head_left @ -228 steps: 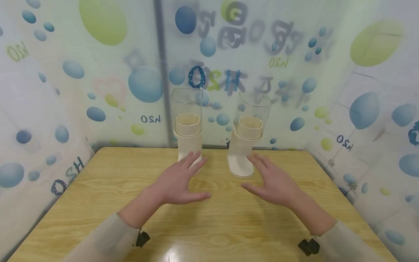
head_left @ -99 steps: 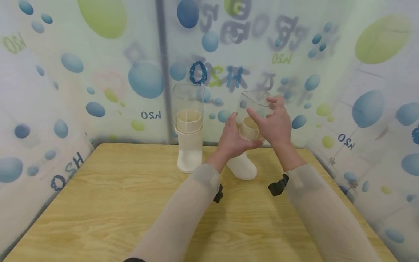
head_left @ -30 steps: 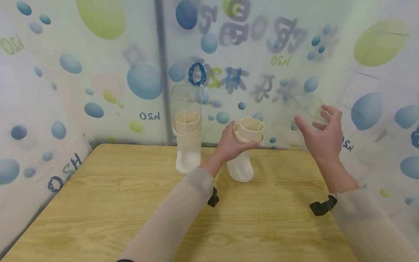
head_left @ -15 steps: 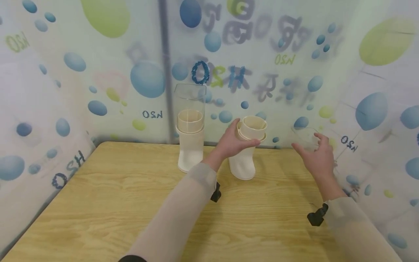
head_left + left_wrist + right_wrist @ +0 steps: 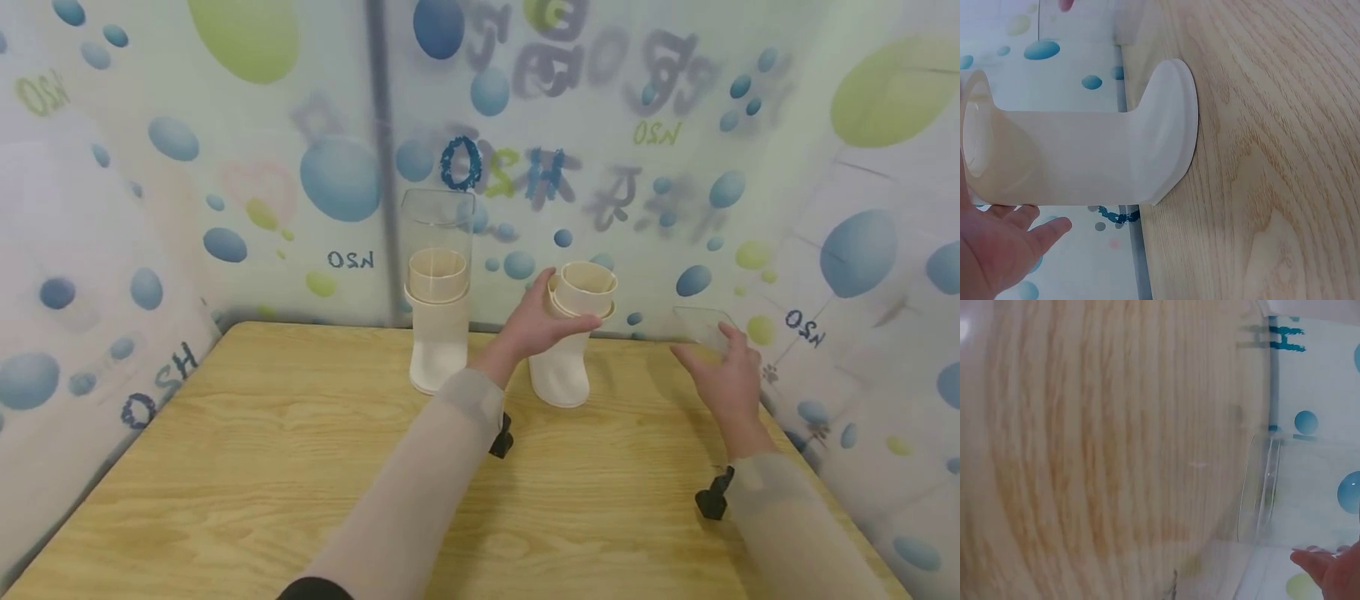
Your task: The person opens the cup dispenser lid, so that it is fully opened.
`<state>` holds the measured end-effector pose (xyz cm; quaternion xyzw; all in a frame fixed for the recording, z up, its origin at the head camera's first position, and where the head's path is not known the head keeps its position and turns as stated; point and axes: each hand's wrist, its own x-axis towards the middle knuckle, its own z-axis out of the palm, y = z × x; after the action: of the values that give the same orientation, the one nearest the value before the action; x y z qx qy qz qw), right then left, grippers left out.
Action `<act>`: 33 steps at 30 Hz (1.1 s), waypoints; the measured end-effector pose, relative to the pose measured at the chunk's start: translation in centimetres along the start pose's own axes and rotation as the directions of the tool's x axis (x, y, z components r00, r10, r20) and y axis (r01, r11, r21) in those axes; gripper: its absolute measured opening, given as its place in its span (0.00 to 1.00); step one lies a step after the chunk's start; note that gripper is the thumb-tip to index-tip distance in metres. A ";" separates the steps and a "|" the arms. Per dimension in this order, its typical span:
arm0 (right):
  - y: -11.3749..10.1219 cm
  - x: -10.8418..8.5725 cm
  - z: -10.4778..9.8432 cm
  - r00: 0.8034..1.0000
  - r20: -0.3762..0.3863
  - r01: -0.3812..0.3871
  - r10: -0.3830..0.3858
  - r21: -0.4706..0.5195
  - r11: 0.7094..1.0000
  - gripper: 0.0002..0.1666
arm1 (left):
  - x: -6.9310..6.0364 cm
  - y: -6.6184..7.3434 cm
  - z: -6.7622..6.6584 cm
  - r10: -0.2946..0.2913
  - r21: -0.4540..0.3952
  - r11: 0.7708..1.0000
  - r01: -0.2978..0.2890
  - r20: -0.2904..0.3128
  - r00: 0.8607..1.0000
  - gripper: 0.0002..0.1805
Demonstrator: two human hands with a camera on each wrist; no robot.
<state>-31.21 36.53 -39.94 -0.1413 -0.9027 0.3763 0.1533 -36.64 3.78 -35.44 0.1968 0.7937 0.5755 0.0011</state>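
In the head view a cream stand [image 5: 564, 375] with a round cup-like top stands right of centre near the table's back edge. My left hand [image 5: 536, 325] grips its upper part, thumb in front; the left wrist view shows the stand's curved base [image 5: 1169, 125] on the wood and the fingers [image 5: 1047, 234] beside its top. At the back right my right hand [image 5: 727, 379] holds a clear container [image 5: 701, 325] between thumb and fingers. Its transparent wall [image 5: 1310, 494] shows in the right wrist view, with the lower edge near or on the table; contact is hard to tell.
A second cream stand [image 5: 437, 342], topped by a clear container [image 5: 437, 221], is left of the gripped one. Patterned sheets [image 5: 337, 83] rise behind and at both sides of the wooden table [image 5: 262, 450].
The clear container has come off the right stand and moved right, then down towards the table in my right hand. My left hand has moved from above the table onto the right stand.
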 end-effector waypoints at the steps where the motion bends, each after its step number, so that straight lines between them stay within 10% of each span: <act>1: 0.0 0.1 0.1 1.000 -0.004 0.005 -0.005 -0.008 1.000 0.66 | 0.1 0.0 0.0 -0.004 0.004 1.000 0.004 0.002 1.000 0.68; 33: 0.5 1.2 1.7 0.998 -0.013 0.053 -0.054 -0.072 0.996 0.68 | 0.6 -0.3 0.3 -0.012 0.002 1.000 0.012 0.002 1.000 0.69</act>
<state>-32.89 36.26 -41.21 -0.1250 -0.9180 0.3384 0.1648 -37.25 4.20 -35.72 0.1927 0.7954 0.5746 0.0052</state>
